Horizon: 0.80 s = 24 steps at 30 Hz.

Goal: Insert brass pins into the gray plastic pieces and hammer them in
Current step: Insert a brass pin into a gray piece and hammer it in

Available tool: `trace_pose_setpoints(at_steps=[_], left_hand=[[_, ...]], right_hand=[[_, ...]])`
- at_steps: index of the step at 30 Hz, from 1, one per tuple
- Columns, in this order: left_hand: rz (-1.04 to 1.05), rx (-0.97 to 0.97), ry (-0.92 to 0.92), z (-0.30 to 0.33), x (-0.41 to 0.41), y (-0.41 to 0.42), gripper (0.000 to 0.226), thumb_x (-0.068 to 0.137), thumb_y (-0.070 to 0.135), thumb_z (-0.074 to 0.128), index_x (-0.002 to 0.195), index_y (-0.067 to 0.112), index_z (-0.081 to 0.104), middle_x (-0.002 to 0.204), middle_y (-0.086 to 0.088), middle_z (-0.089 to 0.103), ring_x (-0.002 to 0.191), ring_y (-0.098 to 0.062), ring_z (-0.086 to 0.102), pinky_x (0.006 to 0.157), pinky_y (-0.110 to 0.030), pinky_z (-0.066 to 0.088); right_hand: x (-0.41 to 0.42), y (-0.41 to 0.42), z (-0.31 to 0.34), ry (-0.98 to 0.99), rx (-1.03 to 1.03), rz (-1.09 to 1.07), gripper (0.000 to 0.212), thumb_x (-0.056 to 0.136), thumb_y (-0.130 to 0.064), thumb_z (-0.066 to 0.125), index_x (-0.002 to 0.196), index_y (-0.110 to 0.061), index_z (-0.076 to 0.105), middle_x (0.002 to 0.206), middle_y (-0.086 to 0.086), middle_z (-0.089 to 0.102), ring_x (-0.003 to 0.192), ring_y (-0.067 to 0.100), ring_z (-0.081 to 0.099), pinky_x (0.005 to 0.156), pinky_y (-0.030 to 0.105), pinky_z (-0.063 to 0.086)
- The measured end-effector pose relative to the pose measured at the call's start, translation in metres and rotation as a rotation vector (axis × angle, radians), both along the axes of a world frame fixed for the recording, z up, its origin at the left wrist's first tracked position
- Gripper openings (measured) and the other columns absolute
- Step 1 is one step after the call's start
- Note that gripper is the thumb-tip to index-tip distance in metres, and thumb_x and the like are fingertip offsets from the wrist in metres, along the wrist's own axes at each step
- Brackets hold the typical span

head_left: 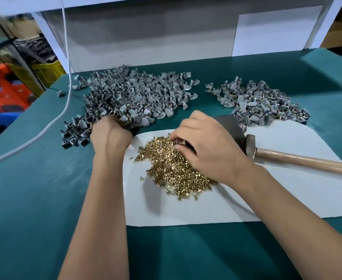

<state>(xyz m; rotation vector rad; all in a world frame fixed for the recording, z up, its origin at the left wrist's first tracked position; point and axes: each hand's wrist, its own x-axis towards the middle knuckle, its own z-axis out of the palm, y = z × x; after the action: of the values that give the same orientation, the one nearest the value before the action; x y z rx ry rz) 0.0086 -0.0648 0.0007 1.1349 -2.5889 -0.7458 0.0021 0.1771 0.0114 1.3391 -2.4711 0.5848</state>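
A heap of small brass pins (172,166) lies on a white sheet (267,199). My right hand (208,146) hovers over the heap's far edge, fingertips pinching among the pins. My left hand (110,134) reaches into the near edge of a large pile of gray plastic pieces (133,93), with its fingers curled and hidden among them. A second, smaller pile of gray pieces (257,102) with brass showing lies at the right. A hammer (295,158) with a wooden handle lies on the sheet beside a dark metal block (230,126).
The green table (34,188) carries a white cable (44,128) across its left side. A white and gray backboard (145,33) stands behind the piles. Orange and yellow crates (14,81) sit beyond the table's left edge.
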Motion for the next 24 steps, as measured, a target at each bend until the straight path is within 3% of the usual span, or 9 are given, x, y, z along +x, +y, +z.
trace_pose_setpoints(at_steps=[5,7,10,13,16,18,24], left_hand=[[-0.017,0.054,0.127,-0.008,-0.003,-0.003,0.009,0.081,0.012,0.075,0.085,0.019,0.078,0.082,-0.002,0.069,0.087,-0.025,0.067,0.062,-0.022,0.044],[-0.056,0.060,0.148,-0.008,-0.002,-0.003,0.015,0.078,0.013,0.078,0.071,0.026,0.074,0.071,0.008,0.065,0.082,-0.020,0.065,0.055,-0.019,0.039],[0.000,0.129,0.183,-0.007,-0.002,-0.007,0.021,0.078,0.018,0.081,0.067,0.029,0.067,0.073,0.013,0.063,0.085,-0.018,0.066,0.067,-0.022,0.044],[0.054,0.231,0.258,-0.008,-0.005,-0.012,0.024,0.080,0.006,0.073,0.070,0.028,0.069,0.090,-0.002,0.073,0.094,-0.026,0.070,0.079,-0.033,0.058],[0.075,0.346,0.299,-0.010,-0.008,-0.014,0.029,0.084,-0.001,0.066,0.074,0.026,0.070,0.103,-0.011,0.075,0.102,-0.031,0.070,0.088,-0.040,0.060],[0.093,0.395,0.324,-0.010,-0.010,-0.015,0.029,0.084,-0.003,0.064,0.078,0.025,0.073,0.106,-0.011,0.075,0.106,-0.030,0.069,0.093,-0.040,0.059],[0.340,0.623,0.636,-0.007,-0.009,-0.024,0.033,0.083,-0.006,0.057,0.078,0.023,0.073,0.095,-0.009,0.075,0.096,-0.028,0.072,0.088,-0.042,0.062]], right_hand=[[0.020,-0.039,-0.005,0.114,0.141,0.119,0.018,0.100,-0.033,0.054,0.105,-0.026,0.070,0.101,-0.011,0.063,0.105,0.019,0.047,0.080,0.040,0.041],[0.026,-0.060,-0.009,0.124,0.173,0.121,0.015,0.099,-0.031,0.054,0.102,-0.027,0.068,0.101,-0.010,0.060,0.107,0.019,0.046,0.076,0.037,0.037],[0.029,-0.087,-0.017,0.074,0.202,0.048,0.014,0.098,-0.027,0.054,0.105,-0.028,0.066,0.109,-0.007,0.058,0.111,0.020,0.046,0.074,0.035,0.031],[0.026,-0.101,-0.023,0.078,0.192,-0.017,0.010,0.095,-0.026,0.063,0.105,-0.027,0.064,0.106,-0.006,0.058,0.108,0.020,0.051,0.074,0.034,0.029],[0.022,-0.111,-0.024,0.071,0.207,-0.043,0.022,0.089,-0.029,0.072,0.108,-0.025,0.063,0.109,-0.005,0.058,0.109,0.022,0.054,0.077,0.035,0.039],[0.021,-0.116,-0.022,0.043,0.205,-0.057,0.020,0.094,-0.028,0.066,0.112,-0.020,0.062,0.111,0.000,0.062,0.108,0.026,0.058,0.078,0.038,0.041],[0.018,-0.125,-0.021,-0.048,0.221,-0.085,0.035,0.099,-0.038,0.060,0.122,-0.013,0.049,0.107,0.010,0.065,0.097,0.036,0.064,0.065,0.038,0.033]])
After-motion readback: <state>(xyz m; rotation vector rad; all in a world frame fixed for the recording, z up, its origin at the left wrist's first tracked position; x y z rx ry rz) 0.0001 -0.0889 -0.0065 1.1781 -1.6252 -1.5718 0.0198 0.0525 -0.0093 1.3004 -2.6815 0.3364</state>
